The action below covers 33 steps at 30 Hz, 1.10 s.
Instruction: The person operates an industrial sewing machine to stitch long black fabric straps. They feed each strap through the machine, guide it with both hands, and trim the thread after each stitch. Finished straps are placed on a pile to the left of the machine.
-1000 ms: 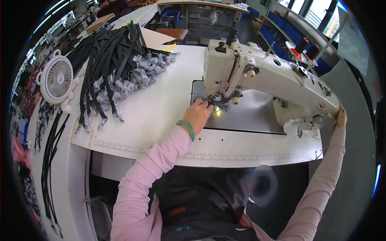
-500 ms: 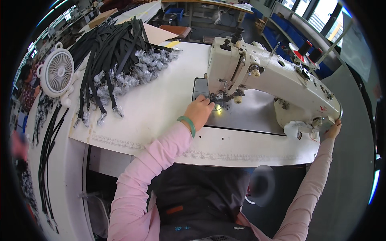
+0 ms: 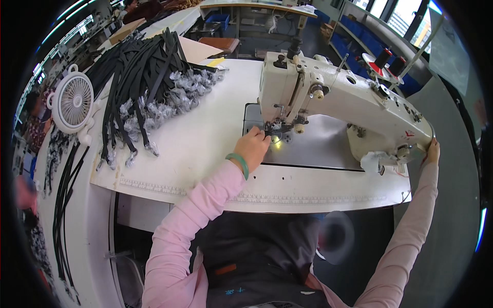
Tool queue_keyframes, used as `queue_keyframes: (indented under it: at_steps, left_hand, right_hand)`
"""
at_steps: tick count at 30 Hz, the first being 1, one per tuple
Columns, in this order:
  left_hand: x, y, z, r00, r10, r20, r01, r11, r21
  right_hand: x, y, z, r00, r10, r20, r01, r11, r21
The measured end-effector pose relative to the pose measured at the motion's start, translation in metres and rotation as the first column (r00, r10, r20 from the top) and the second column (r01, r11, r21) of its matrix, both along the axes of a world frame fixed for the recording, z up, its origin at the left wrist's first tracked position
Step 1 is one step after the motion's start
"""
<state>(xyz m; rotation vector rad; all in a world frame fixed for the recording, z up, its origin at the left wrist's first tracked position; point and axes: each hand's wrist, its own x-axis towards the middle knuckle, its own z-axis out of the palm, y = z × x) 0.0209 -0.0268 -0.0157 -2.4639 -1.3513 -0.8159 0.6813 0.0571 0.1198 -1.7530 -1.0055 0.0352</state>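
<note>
A white industrial sewing machine [image 3: 370,97] stands on the pale table, its lamp lighting the needle area. My left hand [image 3: 251,149], with a green bangle [image 3: 239,163] at the wrist, is at the presser foot [image 3: 275,126]. Its fingers are pinched together; a small dark thing seems to be at their tips, too hidden to name. At the machine's right end, my right hand [image 3: 433,151] is curled round the handwheel [image 3: 432,134], mostly seen from the back. Some of its fingers are out of sight behind the wheel.
Black straps [image 3: 138,77] with clear plastic-wrapped ends lie heaped on the table's left. Beside them stands a white fan [image 3: 74,97]; more straps [image 3: 61,215] hang at far left. Thread cones [image 3: 383,57] stand behind the machine. A ruler strip [image 3: 308,198] runs along the front edge.
My right hand has moved up along the handwheel's rim. My left hand stays at the presser foot. The whole view has shifted slightly.
</note>
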Motion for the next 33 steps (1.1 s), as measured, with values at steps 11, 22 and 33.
queue_keyframes:
  at_steps: [11, 22, 33]
  left_hand:
    - [-0.006, -0.003, -0.002, 1.000, 0.006, 0.009, -0.006, 1.000, 0.013]
    - [-0.005, -0.001, -0.001, 0.999, 0.035, 0.005, -0.035, 0.999, 0.000]
    - [-0.006, -0.003, 0.003, 0.992, 0.086, -0.097, -0.087, 0.996, -0.004]
  right_hand:
    - [-0.024, -0.017, -0.093, 0.967, 0.160, -0.198, -0.119, 0.972, 0.204]
    - [-0.059, -0.024, -0.074, 0.953, 0.129, -0.275, -0.063, 0.970, 0.235]
    - [-0.057, -0.010, -0.081, 0.889, 0.252, -0.381, -0.071, 0.901, 0.429]
